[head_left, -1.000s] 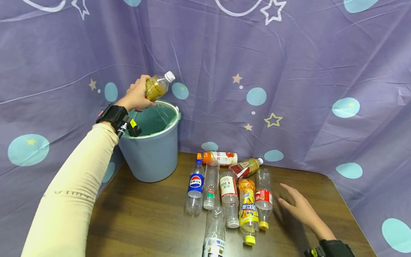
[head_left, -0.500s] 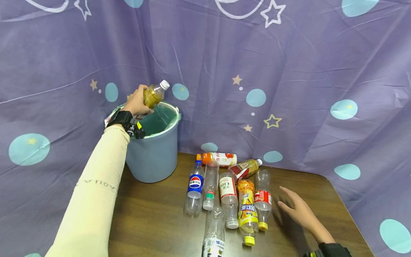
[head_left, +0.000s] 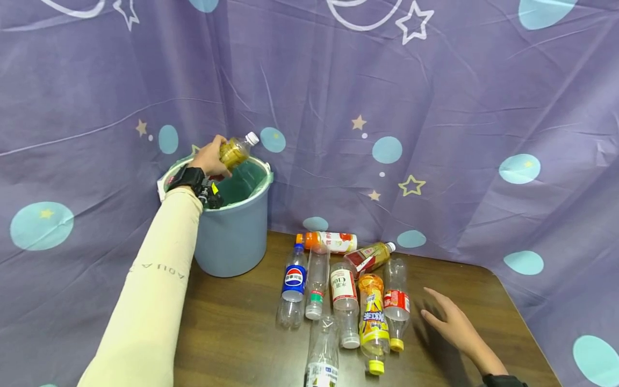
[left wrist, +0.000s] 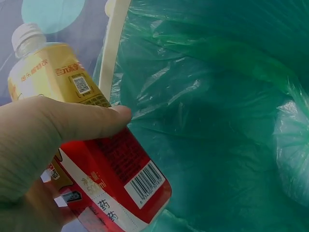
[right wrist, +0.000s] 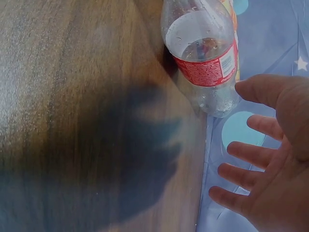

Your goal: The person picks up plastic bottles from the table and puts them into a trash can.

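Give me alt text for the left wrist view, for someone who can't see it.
A left hand grips a yellow-and-red bottle, tilted so its white cap points to the upper left. Behind the bottle, a green bag lines a bucket, whose pale rim shows at upper left.

Brown wood-grain table [head_left: 232, 336], lower half of the head view; rear right corner rounded. On it: one grey-blue bucket [head_left: 237, 236], upright, left of centre. Eight bottles lying, lower centre. Back: orange-capped bottle [head_left: 333, 242], crosswise; red-and-gold bottle [head_left: 368, 259], slanted, white cap. Middle, left to right: blue-label bottle [head_left: 293, 279]; green-and-red-label bottle [head_left: 316, 285]; C100 bottle [head_left: 344, 293]; yellow-orange bottle [head_left: 373, 317]; red-label bottle [head_left: 396, 300], yellow cap. Bottom edge, cropped: white-label bottle [head_left: 322, 355].
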A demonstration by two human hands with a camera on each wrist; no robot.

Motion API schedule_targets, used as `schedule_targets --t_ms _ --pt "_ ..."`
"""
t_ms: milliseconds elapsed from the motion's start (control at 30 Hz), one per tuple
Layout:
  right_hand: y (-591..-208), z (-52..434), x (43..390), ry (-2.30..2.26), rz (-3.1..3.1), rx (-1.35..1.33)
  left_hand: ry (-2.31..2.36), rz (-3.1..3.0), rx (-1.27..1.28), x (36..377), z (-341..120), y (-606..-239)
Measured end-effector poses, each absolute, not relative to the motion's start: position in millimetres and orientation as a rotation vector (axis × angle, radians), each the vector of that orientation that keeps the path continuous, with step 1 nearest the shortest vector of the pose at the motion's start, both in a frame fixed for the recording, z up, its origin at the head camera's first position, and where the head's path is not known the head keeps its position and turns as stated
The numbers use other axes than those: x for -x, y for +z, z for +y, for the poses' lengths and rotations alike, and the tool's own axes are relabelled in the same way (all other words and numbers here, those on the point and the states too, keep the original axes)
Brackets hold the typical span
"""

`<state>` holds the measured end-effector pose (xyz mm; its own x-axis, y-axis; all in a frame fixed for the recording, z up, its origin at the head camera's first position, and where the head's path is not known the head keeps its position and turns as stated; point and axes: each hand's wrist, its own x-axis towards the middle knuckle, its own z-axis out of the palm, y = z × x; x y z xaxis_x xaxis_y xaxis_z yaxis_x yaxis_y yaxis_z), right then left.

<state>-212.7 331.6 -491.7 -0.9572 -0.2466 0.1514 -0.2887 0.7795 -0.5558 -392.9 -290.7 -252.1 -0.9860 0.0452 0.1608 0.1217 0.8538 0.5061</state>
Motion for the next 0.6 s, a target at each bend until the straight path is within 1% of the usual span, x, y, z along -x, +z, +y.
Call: schedule_targets --t_ms 233,333,400,467,533,600 --pt "-492.5 334.0 210.7 0.897 -2.901 -0.423 -0.708 -3.021 0.153 395.1 -290.2 -251.4" --pt "-491.5 335.7 210.5 0.906 -2.915 -0.419 -0.632 -3.128 0.208 393.7 -290.6 -250.0" --pt "-490.7 336.8 210.8 0.915 -2.925 -0.417 -0.573 -3.192 0.269 399.1 -295.1 -252.9" --pt "-490.1 337.9 210.8 0.923 -2.937 -0.411 -0.545 -3.275 0.313 416.1 -306.4 -262.0" --pt "-489.4 338.6 210.5 0.93 -2.949 -0.404 -0.513 -3.343 0.393 447.5 -327.8 -280.3" --pt "-488.8 339.5 210.0 0.936 -2.957 -0.395 -0.441 -3.427 0.442 489.7 -354.1 -305.7"
